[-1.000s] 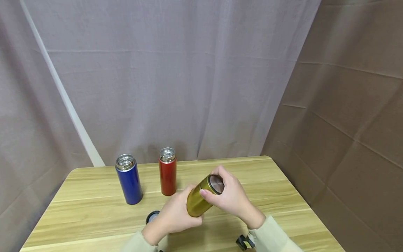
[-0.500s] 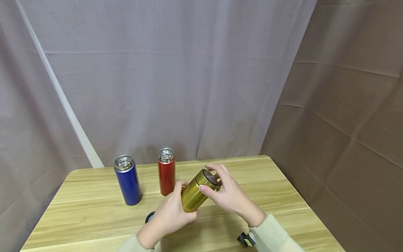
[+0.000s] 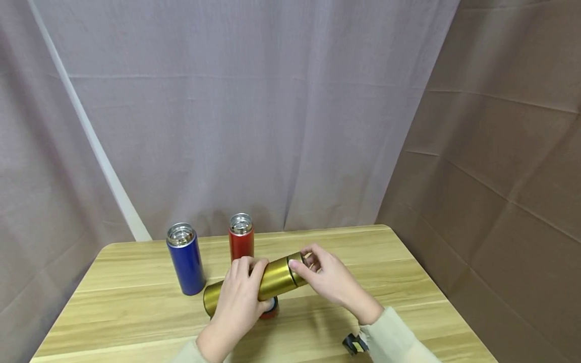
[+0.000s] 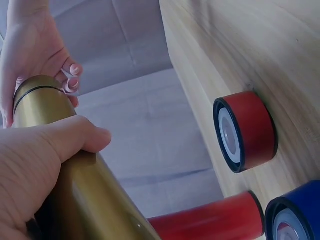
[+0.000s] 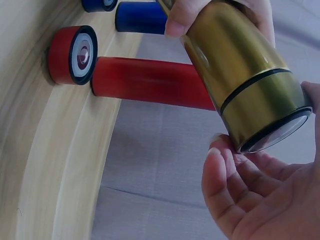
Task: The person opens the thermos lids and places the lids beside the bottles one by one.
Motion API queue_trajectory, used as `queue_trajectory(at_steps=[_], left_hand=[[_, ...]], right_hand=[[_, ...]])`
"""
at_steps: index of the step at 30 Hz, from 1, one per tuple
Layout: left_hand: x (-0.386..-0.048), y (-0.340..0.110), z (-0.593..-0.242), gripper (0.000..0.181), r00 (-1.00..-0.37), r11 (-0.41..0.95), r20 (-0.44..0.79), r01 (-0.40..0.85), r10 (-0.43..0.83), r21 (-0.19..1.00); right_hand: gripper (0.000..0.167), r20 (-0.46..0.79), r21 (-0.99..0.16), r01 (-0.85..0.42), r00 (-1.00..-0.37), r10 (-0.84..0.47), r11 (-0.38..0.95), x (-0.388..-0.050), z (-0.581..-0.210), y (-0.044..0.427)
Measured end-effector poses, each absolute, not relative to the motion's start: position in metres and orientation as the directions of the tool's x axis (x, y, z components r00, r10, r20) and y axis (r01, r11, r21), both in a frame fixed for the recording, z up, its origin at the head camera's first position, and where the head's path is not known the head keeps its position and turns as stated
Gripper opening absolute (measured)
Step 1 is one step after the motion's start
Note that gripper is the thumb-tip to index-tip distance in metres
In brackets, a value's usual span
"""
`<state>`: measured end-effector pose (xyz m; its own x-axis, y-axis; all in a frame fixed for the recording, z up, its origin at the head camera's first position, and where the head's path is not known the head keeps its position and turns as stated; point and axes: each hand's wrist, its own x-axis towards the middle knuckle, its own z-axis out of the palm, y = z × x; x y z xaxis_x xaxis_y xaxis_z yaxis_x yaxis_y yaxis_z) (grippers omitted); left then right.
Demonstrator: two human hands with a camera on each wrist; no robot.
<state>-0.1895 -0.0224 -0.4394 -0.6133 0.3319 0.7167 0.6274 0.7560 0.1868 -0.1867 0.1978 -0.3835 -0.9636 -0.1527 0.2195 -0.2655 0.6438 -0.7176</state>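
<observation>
My left hand [image 3: 239, 295] grips the body of a gold vacuum flask [image 3: 277, 279], which is held tilted, close to level, above the table. The right hand [image 3: 338, 282] pinches the flask's lid [image 5: 265, 110], thumb on one side and curled fingertips at the other. A dark line runs around the joint of lid and body. Behind the left hand stands a red flask [image 3: 241, 244] with its steel mouth uncovered. Farther left is a blue flask [image 3: 186, 264], also upright and without a lid. A red lid [image 4: 247, 132] lies on the table, partly covered by the left hand in the head view.
A blue lid [image 4: 295, 215] rests near the red one; the head view does not show it. Wooden table [image 3: 118, 312] with grey curtains [image 3: 254, 126] behind and brown cloth [image 3: 499, 201] at right. A small black fitting [image 3: 355, 344] sits by the right sleeve.
The gold flask has swung from a steep tilt toward level, its base now out to the left. My left hand has turned over it. The right hand loosened, then closed around the lid again.
</observation>
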Motion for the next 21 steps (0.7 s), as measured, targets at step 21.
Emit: queue_trajectory(at_steps=[21], left_hand=[[-0.1863,-0.0319,-0.4319,0.086,-0.746,0.699,0.556,0.615,0.366,0.366]], right_hand=[[0.051,0.241,-0.749,-0.337,-0.941,-0.239,0.571,-0.1863,-0.3881,0.2018]])
